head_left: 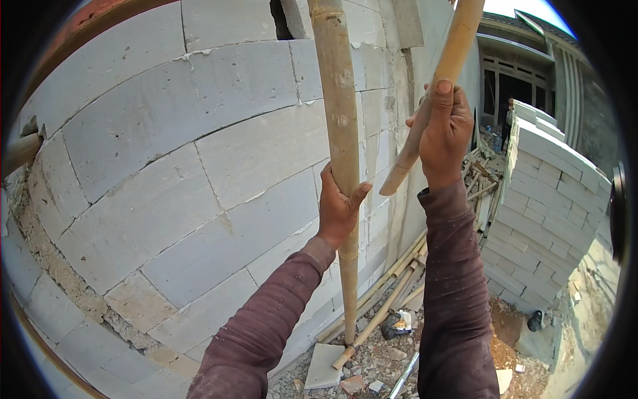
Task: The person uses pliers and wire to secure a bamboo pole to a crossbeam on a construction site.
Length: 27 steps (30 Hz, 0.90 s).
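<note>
Head camera shows the left hand (341, 211) wrapped around an upright bamboo pole (340, 113), thumb across its front, the pole standing in front of a pale block wall (159, 113) with its lower end down at the rubble (362, 380) beside a flat slab (323, 366). Off to its right, the right hand (446, 136) is closed around a tilted bamboo pole (460, 43) — thumb up along it, lower tip in the air, upper end out of view. Loose poles (381, 314) lie near the wall's foot, and a stack of blocks (538, 219) stands farther right.
</note>
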Each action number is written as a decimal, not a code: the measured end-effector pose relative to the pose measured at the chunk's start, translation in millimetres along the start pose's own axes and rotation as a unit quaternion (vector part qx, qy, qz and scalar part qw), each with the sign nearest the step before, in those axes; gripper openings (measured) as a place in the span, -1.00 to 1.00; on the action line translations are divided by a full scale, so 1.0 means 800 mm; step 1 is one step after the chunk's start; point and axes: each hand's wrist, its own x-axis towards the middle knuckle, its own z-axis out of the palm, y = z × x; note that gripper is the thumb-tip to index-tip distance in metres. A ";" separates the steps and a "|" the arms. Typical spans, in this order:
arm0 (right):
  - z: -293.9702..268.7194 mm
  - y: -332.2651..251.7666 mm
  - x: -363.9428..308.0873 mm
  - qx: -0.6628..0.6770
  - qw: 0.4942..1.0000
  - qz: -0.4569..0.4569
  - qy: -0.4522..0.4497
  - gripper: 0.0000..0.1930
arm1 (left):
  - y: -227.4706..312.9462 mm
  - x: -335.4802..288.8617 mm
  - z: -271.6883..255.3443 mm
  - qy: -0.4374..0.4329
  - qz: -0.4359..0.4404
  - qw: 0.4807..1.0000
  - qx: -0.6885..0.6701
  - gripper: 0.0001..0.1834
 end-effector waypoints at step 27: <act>-0.357 -0.447 -0.811 -0.548 0.282 0.788 0.021 -0.45 | -0.036 0.011 0.018 0.050 0.163 0.983 0.068 -0.46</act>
